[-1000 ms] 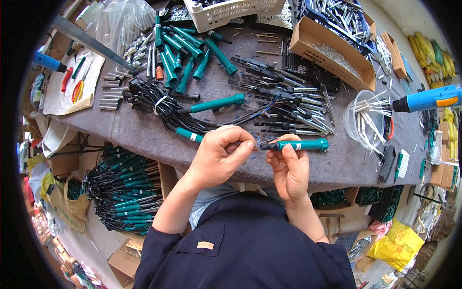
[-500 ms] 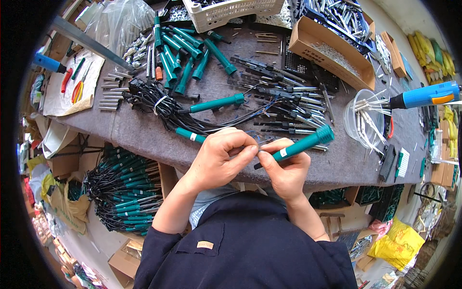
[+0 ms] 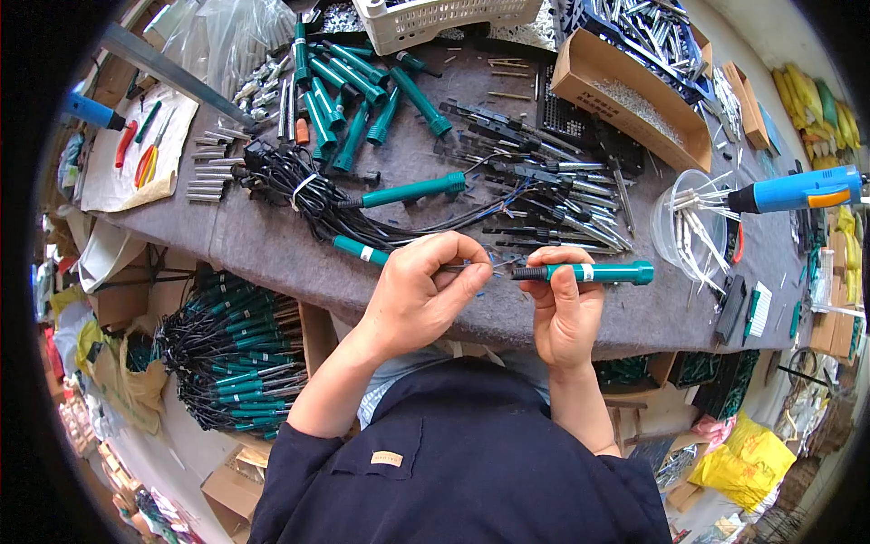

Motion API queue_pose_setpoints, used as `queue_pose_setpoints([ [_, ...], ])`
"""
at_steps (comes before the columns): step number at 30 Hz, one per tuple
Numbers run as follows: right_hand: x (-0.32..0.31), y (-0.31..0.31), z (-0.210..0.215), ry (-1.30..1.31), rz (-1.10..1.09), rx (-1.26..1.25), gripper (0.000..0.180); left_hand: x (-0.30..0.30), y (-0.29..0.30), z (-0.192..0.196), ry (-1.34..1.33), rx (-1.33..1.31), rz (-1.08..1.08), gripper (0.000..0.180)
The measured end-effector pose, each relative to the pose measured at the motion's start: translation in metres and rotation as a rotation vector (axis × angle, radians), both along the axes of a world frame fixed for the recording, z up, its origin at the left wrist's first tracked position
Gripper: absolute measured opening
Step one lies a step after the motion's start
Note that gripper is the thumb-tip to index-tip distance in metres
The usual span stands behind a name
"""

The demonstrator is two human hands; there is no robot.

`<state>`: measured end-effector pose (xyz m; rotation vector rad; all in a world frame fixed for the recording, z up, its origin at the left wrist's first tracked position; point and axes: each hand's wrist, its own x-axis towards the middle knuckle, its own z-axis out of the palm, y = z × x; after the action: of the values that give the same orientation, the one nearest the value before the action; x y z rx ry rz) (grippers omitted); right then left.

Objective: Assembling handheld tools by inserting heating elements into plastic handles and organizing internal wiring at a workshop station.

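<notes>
My right hand holds a green soldering iron handle with a white label. The handle lies nearly level; its ribbed black cord sleeve points toward my left hand. My left hand is closed in a pinch on a thin wire, whose fine ends show past the fingertips. A small gap separates the two hands above the table's near edge. Behind my left hand lies another green handle, and farther back one rests across a bundle of black cords.
Several loose green handles lie at the back left. Metal elements in black holders are heaped beyond my right hand. A clear tub of white-wired parts and a blue electric screwdriver are at right. Finished-looking corded handles hang below left.
My right hand has moved right, away from my left, and turned the green handle from a slant to nearly level. My left hand stays almost in place, still pinching.
</notes>
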<state>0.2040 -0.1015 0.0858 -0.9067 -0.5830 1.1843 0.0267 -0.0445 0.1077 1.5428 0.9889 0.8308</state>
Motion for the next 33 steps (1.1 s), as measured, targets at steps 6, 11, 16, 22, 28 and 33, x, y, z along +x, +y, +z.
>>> queue_pose_setpoints([
  [6,-0.005,0.002,-0.003,0.083,0.084,-0.010,0.023,-0.001,0.000,0.002,0.053,0.001,0.003,0.010],
  [11,-0.009,0.002,-0.001,0.083,0.116,-0.005,0.022,0.000,0.001,-0.001,0.069,0.084,0.017,0.010],
  [16,-0.013,0.004,0.000,-0.110,0.070,0.049,0.020,0.000,0.003,-0.004,0.023,0.094,0.021,0.008],
  [22,-0.002,0.007,0.002,-0.047,0.132,0.035,0.024,-0.020,0.008,-0.018,0.017,0.168,-0.056,0.008],
  [28,-0.003,0.010,0.003,-0.276,0.184,-0.105,0.022,-0.021,0.008,-0.017,0.141,0.180,-0.141,0.012],
  [33,-0.004,0.013,0.005,-0.212,0.188,-0.084,0.021,-0.032,0.013,-0.019,0.316,0.437,-0.097,0.020],
])
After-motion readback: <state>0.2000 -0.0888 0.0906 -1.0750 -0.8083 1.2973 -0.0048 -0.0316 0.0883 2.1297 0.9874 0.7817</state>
